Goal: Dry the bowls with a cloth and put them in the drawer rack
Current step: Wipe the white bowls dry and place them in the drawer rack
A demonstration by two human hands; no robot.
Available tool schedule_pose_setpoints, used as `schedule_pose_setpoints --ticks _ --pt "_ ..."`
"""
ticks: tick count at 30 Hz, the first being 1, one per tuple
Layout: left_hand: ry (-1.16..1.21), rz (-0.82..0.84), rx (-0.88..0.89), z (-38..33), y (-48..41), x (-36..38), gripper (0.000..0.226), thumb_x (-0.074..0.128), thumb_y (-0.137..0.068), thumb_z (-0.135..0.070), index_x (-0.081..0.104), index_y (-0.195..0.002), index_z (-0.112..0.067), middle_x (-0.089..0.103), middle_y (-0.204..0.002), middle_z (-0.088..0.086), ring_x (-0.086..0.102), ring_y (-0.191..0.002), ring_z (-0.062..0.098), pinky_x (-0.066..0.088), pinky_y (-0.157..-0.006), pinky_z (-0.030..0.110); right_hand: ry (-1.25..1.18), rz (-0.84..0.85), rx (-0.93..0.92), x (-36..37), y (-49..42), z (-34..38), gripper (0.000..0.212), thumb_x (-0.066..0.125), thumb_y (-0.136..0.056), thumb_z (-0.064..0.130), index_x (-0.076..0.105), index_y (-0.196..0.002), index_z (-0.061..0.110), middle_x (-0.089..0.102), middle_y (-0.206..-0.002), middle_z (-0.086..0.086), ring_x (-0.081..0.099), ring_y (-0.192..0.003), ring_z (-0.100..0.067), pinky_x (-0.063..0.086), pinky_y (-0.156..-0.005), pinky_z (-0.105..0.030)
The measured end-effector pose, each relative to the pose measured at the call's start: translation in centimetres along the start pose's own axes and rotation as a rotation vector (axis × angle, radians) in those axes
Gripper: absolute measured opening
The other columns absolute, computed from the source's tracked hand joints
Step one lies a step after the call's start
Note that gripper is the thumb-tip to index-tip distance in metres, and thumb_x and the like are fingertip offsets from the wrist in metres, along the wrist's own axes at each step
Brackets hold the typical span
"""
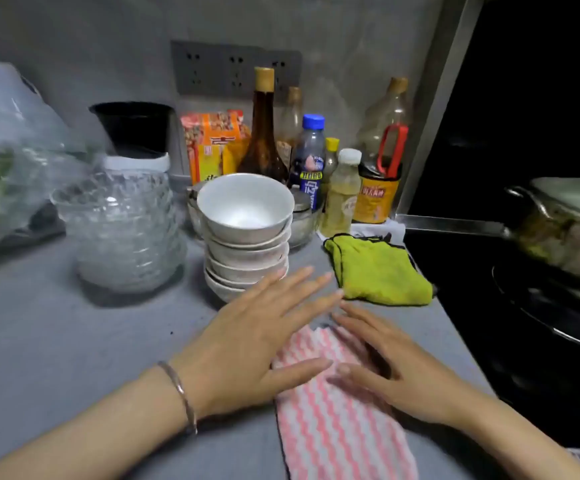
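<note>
1. Head view (the only one): both hands are lying flat at the near end of the grey countertop (pixel 73 341). The left hand (pixel 257 337) is holding its fingers out straight with the thumb on the pink-striped cloth (pixel 337 427), gripping nothing. The right hand (pixel 396 368) is resting palm-down on the same cloth, fingers straight too, nothing pinched.
2. The stack of white bowls (pixel 247 237) is sitting just beyond the left fingertips, mid-counter, several nested deep. The drawer rack isn't showing anywhere.
3. Glass bowls (pixel 122 230) are standing left of the stack, a green cloth (pixel 378 271) is lying to its right, bottles (pixel 262 133) are crowding the far wall, and a pan (pixel 565 230) is sitting on the stove far right.
4. What I'm worrying about: the pile is looking tall and a bit uneven, so lifting the top bowl one-handed could be dragging the next one along and tipping everything. Damp glaze could be slipping in bare fingers. Overshooting the reach could be knocking those bottles behind.
</note>
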State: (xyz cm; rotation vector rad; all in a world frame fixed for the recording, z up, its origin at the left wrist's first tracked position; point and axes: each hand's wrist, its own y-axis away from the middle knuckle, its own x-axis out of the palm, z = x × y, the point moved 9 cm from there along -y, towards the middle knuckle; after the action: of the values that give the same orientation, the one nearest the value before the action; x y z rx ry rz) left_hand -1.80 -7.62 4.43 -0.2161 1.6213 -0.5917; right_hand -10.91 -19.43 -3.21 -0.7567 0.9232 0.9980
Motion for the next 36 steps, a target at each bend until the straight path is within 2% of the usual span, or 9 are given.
schedule_pose_setpoints --ticks 3,5,10,15,19,24,29,32,36 --pt "0.04 0.228 -0.126 0.9 0.9 4.1 0.079 0.028 -0.086 -0.07 0.02 -0.151 -0.026 0.021 -0.158 -0.008 0.019 -0.144 0.008 -0.002 -0.11 0.01 0.059 0.048 0.008 1.5 0.6 0.1 0.092 0.023 -0.07 0.09 0.032 -0.145 0.037 0.02 -0.153 0.022 0.018 -0.14 0.004 0.017 -0.116 -0.024" --pt "0.089 0.339 -0.243 1.9 1.1 6.2 0.079 0.035 -0.089 -0.068 0.019 -0.151 -0.021 0.025 -0.157 -0.004 0.024 -0.142 0.01 0.007 -0.107 0.01 0.05 -0.003 0.006 1.2 0.7 0.5 0.089 0.027 -0.073 0.088 0.044 -0.14 0.031 0.037 -0.146 0.014 0.033 -0.134 -0.002 0.026 -0.112 -0.025" --pt "0.258 0.232 -0.476 4.2 0.8 6.0 0.05 0.065 -0.089 -0.027 0.05 -0.133 -0.009 0.059 -0.126 0.009 0.054 -0.117 0.023 0.034 -0.09 0.02 -0.088 -0.126 0.105 -0.5 0.8 0.7 0.038 0.062 -0.089 0.037 0.061 -0.121 0.016 0.059 -0.115 0.004 0.054 -0.108 -0.009 0.034 -0.086 -0.005" --pt "0.354 0.184 -0.483 3.4 1.1 4.8 0.009 0.071 -0.084 -0.013 0.066 -0.089 -0.008 0.067 -0.083 0.003 0.058 -0.068 0.009 0.038 -0.063 0.016 0.035 -0.129 0.211 -0.5 0.7 1.0 0.024 0.07 -0.084 0.033 0.065 -0.102 0.018 0.061 -0.101 -0.004 0.057 -0.091 -0.016 0.04 -0.075 -0.024" --pt "0.513 0.114 -0.462 3.5 1.4 2.8 0.016 0.072 -0.084 -0.014 0.059 -0.079 -0.021 0.058 -0.076 -0.006 0.052 -0.067 0.0 0.043 -0.07 0.019 -0.41 -0.178 0.28 -1.9 2.1 2.0 0.019 0.071 -0.085 0.022 0.055 -0.085 0.013 0.053 -0.07 0.0 0.044 -0.053 -0.003 0.032 -0.048 -0.013" --pt "0.864 0.337 -0.581 2.6 2.6 2.9 0.01 0.062 -0.091 -0.011 0.055 -0.084 -0.011 0.066 -0.062 -0.002 0.059 -0.048 0.003 0.055 -0.059 0.021 -0.782 -0.129 0.334 -3.0 3.4 3.0 0.016 0.07 -0.084 0.015 0.056 -0.092 0.015 0.054 -0.078 -0.008 0.05 -0.065 -0.018 0.039 -0.05 -0.021" --pt "0.815 -0.029 -0.597 3.7 2.3 -0.7 0.03 0.076 -0.076 -0.035 0.057 -0.07 -0.013 0.07 -0.066 0.005 0.068 -0.065 0.013 0.052 -0.063 0.025 -0.931 -0.275 0.261 -5.4 4.1 4.2 0.022 0.074 -0.07 0.024 0.06 -0.085 0.014 0.063 -0.07 0.004 0.058 -0.058 -0.004 0.044 -0.052 -0.014" --pt "0.725 -0.285 -0.565 4.5 2.3 -3.7 0.033 0.08 -0.075 -0.02 0.049 -0.067 -0.015 0.06 -0.059 -0.005 0.057 -0.056 0.004 0.046 -0.053 0.016 -0.913 -0.461 0.227 -7.9 4.5 4.4 0.027 0.078 -0.062 0.023 0.06 -0.079 0.013 0.063 -0.069 0.001 0.063 -0.062 -0.01 0.048 -0.053 -0.019" --pt "0.759 -0.439 -0.493 4.6 1.3 -8.9 0.048 0.079 -0.075 -0.013 0.047 -0.107 -0.029 0.066 -0.096 0.003 0.066 -0.075 0.011 0.056 -0.071 0.024 -0.78 -0.629 0.133 -13.2 4.6 6.8 0.025 0.078 -0.075 0.018 0.066 -0.097 0.014 0.07 -0.075 0.001 0.063 -0.071 -0.012 0.049 -0.061 -0.028"
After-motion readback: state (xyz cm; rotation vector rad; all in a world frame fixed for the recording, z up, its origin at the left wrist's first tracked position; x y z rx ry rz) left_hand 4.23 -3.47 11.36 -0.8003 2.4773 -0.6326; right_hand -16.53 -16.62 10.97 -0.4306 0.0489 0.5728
